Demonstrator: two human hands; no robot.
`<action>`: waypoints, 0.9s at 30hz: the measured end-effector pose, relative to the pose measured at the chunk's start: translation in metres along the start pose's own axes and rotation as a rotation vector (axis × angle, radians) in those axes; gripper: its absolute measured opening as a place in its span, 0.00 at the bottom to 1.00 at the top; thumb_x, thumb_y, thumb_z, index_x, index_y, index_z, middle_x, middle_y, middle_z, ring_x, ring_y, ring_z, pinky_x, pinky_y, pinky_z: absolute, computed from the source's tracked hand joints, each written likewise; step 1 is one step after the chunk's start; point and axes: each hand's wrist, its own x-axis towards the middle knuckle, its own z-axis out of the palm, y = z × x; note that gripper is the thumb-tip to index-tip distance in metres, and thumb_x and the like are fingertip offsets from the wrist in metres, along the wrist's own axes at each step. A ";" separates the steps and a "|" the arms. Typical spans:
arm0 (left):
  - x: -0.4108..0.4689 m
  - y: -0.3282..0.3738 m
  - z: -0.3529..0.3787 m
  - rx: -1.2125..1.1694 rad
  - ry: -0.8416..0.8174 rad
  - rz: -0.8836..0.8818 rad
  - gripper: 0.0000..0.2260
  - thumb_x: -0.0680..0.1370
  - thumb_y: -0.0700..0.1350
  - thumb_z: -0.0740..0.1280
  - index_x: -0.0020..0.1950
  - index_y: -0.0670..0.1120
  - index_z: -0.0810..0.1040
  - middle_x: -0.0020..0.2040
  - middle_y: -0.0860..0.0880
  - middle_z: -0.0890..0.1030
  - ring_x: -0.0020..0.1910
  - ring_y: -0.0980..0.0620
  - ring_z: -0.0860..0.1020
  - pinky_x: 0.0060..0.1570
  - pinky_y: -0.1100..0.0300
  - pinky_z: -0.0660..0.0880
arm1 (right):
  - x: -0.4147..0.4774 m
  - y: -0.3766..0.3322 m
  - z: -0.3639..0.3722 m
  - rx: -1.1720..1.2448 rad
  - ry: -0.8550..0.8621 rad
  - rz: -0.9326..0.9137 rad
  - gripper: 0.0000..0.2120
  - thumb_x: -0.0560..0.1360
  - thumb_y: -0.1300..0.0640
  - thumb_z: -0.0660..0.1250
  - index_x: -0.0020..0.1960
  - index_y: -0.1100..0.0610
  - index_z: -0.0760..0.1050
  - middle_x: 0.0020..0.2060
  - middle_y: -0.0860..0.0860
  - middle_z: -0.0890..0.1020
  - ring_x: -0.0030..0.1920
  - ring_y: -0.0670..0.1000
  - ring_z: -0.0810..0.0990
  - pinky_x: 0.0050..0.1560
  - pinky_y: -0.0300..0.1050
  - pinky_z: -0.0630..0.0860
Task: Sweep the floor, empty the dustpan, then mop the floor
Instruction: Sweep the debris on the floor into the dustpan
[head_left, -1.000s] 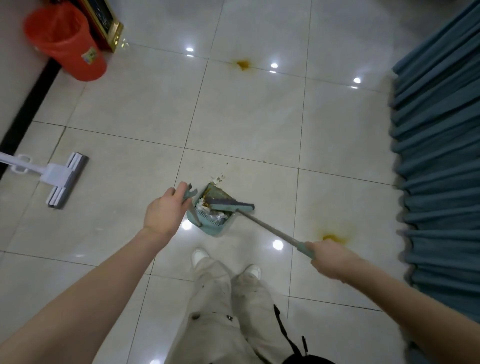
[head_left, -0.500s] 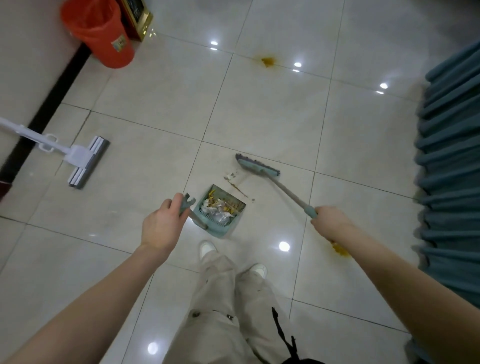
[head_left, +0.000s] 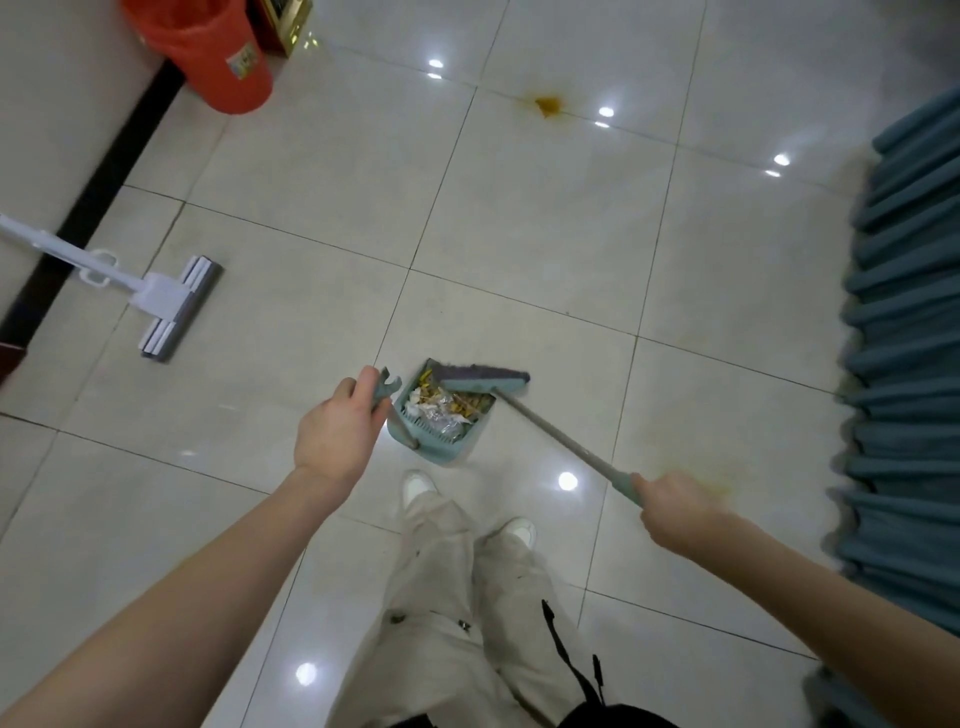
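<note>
Standing on a glossy tiled floor (head_left: 519, 218), the person is working at centre frame with both hands. Left hand (head_left: 335, 431) is gripping the top of the dustpan handle (head_left: 385, 387), fingers curled together around it. Dustpan (head_left: 441, 415) is sitting on the floor just beyond the white shoes (head_left: 420, 483), its mouth facing 12 o'clock, holding scraps of paper and yellow bits. Right hand (head_left: 675, 506) is closing its fingers tightly around the teal grip of the broom (head_left: 485, 382); the shaft is running toward 10 o'clock, the head lying across the dustpan mouth, touching its far edge. Mop (head_left: 174, 306) is lying flat at 9 o'clock, well apart. Red bucket (head_left: 218, 57) is standing at 11 o'clock by the wall. Orange stains are showing at 12 o'clock (head_left: 548, 104) and just beside the right hand (head_left: 719, 486). Blue curtain (head_left: 909, 338) is hanging at 3 o'clock.
</note>
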 end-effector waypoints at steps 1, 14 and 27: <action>0.000 0.000 0.000 -0.003 -0.002 0.000 0.13 0.77 0.47 0.67 0.52 0.48 0.62 0.39 0.41 0.77 0.28 0.36 0.76 0.25 0.52 0.70 | -0.005 0.004 0.000 -0.008 -0.011 -0.005 0.20 0.79 0.61 0.54 0.70 0.52 0.63 0.35 0.48 0.67 0.34 0.47 0.70 0.30 0.40 0.69; -0.022 0.004 -0.010 0.007 -0.115 -0.011 0.11 0.80 0.49 0.62 0.57 0.44 0.68 0.43 0.42 0.78 0.34 0.34 0.77 0.30 0.52 0.67 | -0.021 0.043 -0.009 0.252 0.099 0.154 0.09 0.79 0.52 0.60 0.58 0.52 0.71 0.43 0.53 0.78 0.39 0.53 0.79 0.34 0.46 0.78; -0.088 0.008 -0.003 0.027 -0.083 -0.001 0.13 0.78 0.48 0.66 0.52 0.48 0.62 0.40 0.42 0.78 0.28 0.35 0.75 0.26 0.53 0.69 | -0.027 0.028 0.046 0.310 0.029 0.264 0.12 0.79 0.63 0.56 0.61 0.59 0.71 0.38 0.54 0.75 0.34 0.54 0.80 0.33 0.48 0.82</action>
